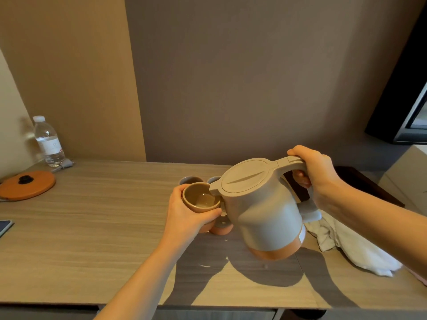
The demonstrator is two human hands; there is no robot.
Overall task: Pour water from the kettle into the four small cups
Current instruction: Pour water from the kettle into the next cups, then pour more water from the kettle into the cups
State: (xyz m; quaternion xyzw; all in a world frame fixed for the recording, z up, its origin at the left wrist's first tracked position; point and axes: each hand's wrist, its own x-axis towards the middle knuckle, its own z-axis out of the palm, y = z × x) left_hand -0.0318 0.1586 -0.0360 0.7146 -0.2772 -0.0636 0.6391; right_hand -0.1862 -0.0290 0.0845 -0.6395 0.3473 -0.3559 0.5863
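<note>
My right hand (316,174) grips the handle of a grey kettle (261,209) with an orange base band, held above the table and tilted to the left. Its spout touches the rim of a small orange cup (199,199) that my left hand (184,215) holds up. A little water lies in that cup. Another orange cup (221,227) stands on the table just below, partly hidden by the held cup and kettle. Two more cups (188,180) (213,180) peek out behind, near the wall.
An orange kettle base (27,184) with a cord lies at the far left, a clear water bottle (48,142) behind it. A white cloth (353,248) is bunched at the right under my forearm. A dark device edge (4,226) shows at the left border.
</note>
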